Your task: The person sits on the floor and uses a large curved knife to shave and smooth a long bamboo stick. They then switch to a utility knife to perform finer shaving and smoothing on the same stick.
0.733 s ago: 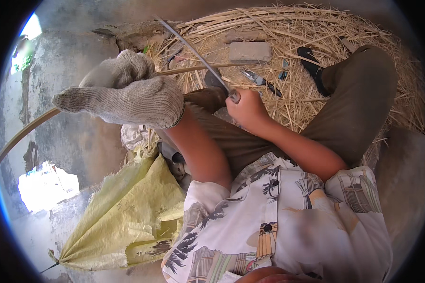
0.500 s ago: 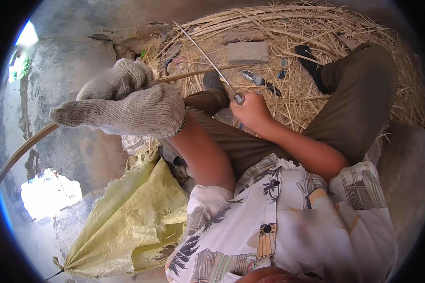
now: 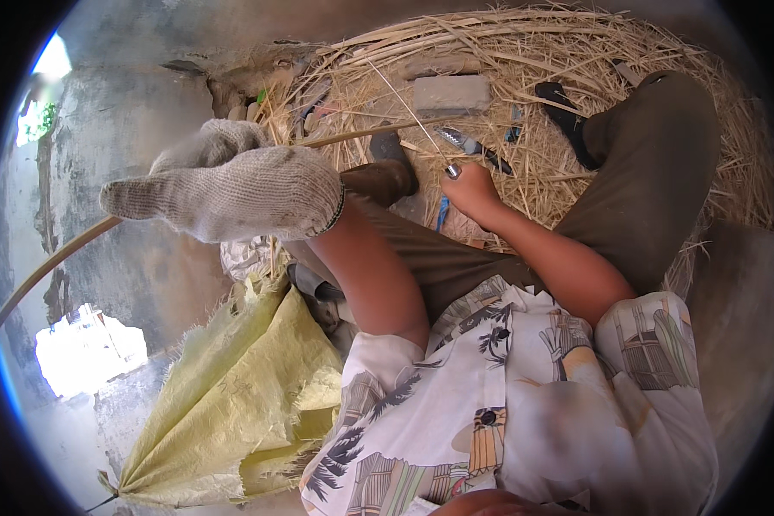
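Observation:
My left hand [image 3: 241,193], in a thick grey-beige knitted glove, is closed around a long, slightly bent bamboo-like strip [image 3: 56,261]. One end of the strip runs down to the left; its other part [image 3: 361,135] reaches right over the litter. My bare right hand [image 3: 476,196] grips a knife [image 3: 408,105] by its handle, just behind a metal collar. The thin blade appears nearly edge-on, slanting up and left. It crosses the strip's right end in the picture; whether they touch I cannot tell. My fingers hide most of the handle.
Straw-like shavings [image 3: 662,129] cover the floor beyond my legs. Among them lie a grey brick [image 3: 452,95], a tool with a serrated-looking metal part [image 3: 461,139] and a small blue item [image 3: 513,127]. A yellow woven sack [image 3: 224,404] stands at left, beside a stained wall [image 3: 138,163].
My right hand has moved slightly right with the knife, and the blade's tip has swung right and down. The gloved left hand has shifted a little, still holding the strip.

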Motion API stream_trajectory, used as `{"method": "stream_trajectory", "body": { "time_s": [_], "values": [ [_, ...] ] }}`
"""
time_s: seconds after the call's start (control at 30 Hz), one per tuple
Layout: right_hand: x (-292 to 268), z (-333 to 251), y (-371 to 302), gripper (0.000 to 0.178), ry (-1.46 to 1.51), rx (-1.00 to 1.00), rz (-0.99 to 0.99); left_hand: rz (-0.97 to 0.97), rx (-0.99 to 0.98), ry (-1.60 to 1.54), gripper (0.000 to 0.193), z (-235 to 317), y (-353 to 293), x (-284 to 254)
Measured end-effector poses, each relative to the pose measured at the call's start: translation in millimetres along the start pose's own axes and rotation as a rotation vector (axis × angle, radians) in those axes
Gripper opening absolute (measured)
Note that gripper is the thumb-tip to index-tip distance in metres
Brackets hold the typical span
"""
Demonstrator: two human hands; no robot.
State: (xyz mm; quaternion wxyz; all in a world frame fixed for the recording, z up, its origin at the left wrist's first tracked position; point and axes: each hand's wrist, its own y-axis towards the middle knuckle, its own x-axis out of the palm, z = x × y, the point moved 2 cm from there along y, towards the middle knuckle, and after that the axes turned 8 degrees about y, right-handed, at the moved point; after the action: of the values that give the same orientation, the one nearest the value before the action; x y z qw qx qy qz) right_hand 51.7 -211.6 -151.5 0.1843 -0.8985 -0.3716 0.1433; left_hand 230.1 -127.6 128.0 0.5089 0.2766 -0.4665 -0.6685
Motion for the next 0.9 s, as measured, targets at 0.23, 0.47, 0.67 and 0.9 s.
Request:
{"method": "stream_trajectory", "body": {
  "time_s": [0.23, 0.47, 0.67, 0.9],
  "values": [
    [-2, -44, -23, 0.036, 0.010, -0.202, -0.097, 0.550, -0.370, -0.056, 0.050, 20, 4, 20],
    [-2, 9, 4, 0.032, -0.005, 0.121, -0.021, 0.633, -0.478, 0.170, 0.053, 58, 4, 46],
    [1, -24, -12, 0.032, 0.080, -0.243, 0.102, 0.158, -0.223, -0.357, 0.048, 8, -3, -14],
    [5, -8, -14, 0.030, 0.065, -0.031, -0.008, 0.446, -0.440, -0.206, 0.047, 8, 15, -20]
  ]
}}
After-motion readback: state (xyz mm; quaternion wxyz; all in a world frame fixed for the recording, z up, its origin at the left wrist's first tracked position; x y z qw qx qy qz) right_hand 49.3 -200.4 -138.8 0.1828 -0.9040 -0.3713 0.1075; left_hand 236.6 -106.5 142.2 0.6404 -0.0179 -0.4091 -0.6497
